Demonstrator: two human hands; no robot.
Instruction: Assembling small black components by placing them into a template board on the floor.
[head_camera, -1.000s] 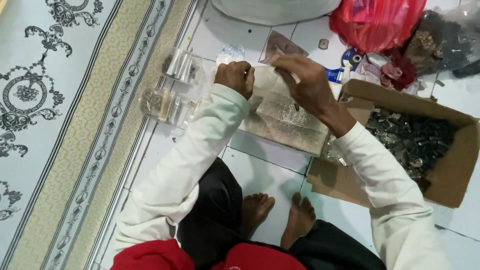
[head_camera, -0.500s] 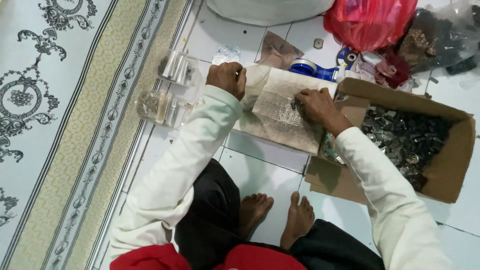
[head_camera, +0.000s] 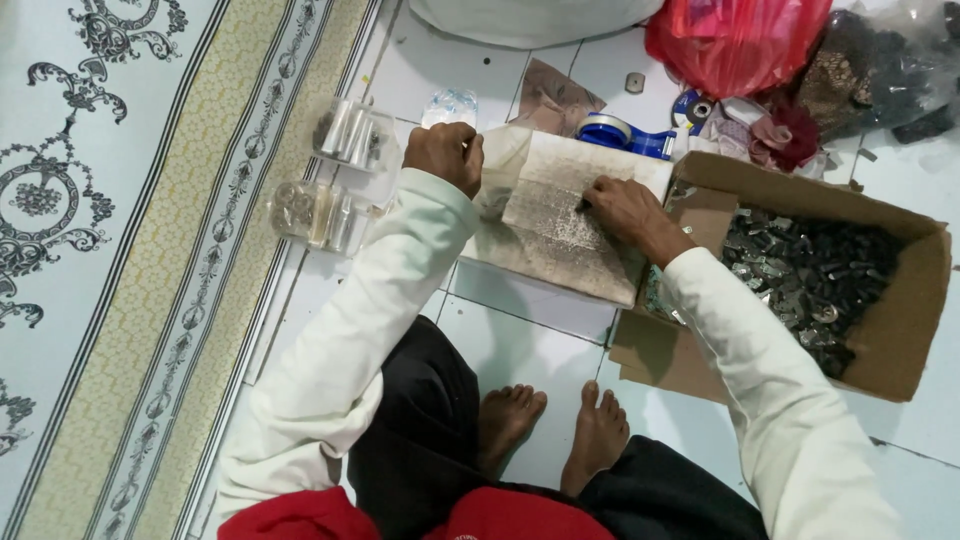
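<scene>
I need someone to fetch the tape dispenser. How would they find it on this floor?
Start at the open cardboard box of dark metal parts by the right hand. Just beyond its far left corner, below the red plastic bag, lies the tape dispenser: the only blue thing there, holding a roll.

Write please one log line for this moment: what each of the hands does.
left hand: grips edge of flat packet | right hand: presses on packet | cardboard box of dark small parts: by right arm | surface: tiled floor
</scene>
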